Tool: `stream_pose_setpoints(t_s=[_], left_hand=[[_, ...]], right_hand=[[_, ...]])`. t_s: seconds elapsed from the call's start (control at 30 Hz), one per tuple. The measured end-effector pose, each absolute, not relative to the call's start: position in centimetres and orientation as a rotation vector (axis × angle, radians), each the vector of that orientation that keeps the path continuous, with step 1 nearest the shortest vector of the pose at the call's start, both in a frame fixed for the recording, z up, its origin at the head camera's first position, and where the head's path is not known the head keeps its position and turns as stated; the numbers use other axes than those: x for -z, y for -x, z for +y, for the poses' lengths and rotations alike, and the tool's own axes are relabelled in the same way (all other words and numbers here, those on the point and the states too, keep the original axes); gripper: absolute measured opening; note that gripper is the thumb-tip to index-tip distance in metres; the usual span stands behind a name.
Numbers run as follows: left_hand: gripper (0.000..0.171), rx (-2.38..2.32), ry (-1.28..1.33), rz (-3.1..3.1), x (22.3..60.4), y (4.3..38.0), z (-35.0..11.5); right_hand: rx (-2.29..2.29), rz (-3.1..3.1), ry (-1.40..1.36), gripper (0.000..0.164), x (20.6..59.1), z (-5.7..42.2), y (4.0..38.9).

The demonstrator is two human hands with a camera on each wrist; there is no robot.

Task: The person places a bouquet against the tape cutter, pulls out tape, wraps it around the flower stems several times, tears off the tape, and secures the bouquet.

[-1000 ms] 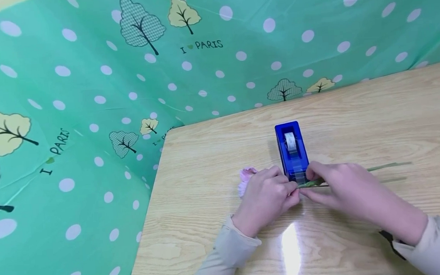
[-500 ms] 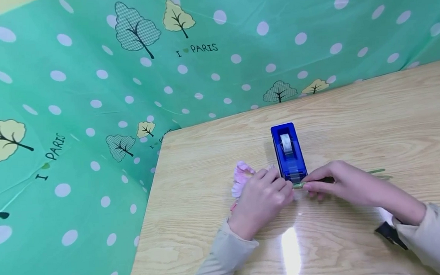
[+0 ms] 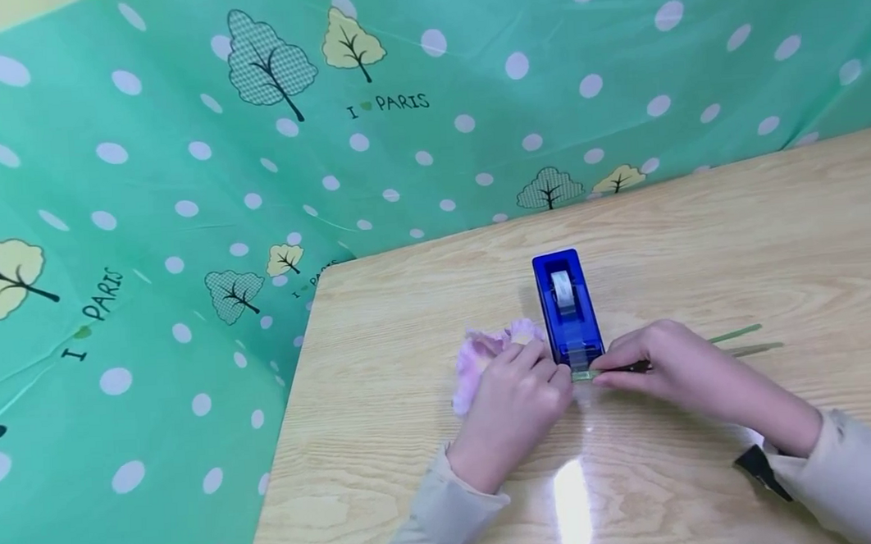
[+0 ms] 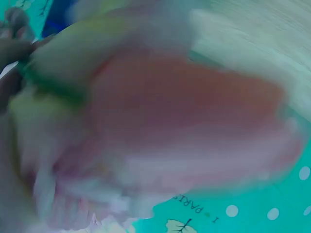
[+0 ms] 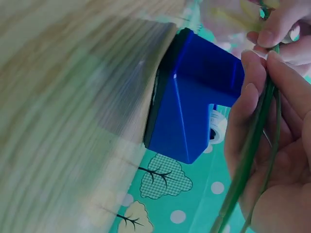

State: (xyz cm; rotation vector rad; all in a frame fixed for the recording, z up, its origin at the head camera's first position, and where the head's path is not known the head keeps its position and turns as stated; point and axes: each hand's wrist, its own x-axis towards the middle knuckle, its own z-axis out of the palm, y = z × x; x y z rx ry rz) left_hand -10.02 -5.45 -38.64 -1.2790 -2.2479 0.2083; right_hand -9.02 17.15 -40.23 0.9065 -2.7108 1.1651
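Note:
My left hand holds light pink flowers by their stems, just below the heads. In the left wrist view a pink petal fills the middle, badly blurred. My right hand pinches the green stems between thumb and fingertips, close to the left fingers; their ends stick out to the right. Between the hands, clear tape runs from the blue tape dispenser down to the stems. The dispenser stands on the table right in front of both hands.
The wood-grain table meets a green polka-dot cloth at its back and left edges. A black object shows beside the right cuff. Light glares off the table in front.
The flower heads have turned and show more petals beside my left hand. My right hand has shifted its grip on the stems, and more tape shows between the hands.

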Motion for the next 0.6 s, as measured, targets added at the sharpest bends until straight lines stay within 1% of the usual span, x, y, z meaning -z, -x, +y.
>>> stream_pose_setpoints(t_s=[0.33, 0.6], left_hand=[[0.005, -0.319, 1.207, -2.318, 38.31, 9.39, -5.13], [0.009, -0.373, 1.211, -2.337, 38.16, 9.21, -4.96]], right_hand=[[-0.966, -2.618, -0.965, 0.015, 40.56, 16.58, 8.83], [-0.822, -2.554, -0.983, 0.018, 40.59, 16.17, 8.71]])
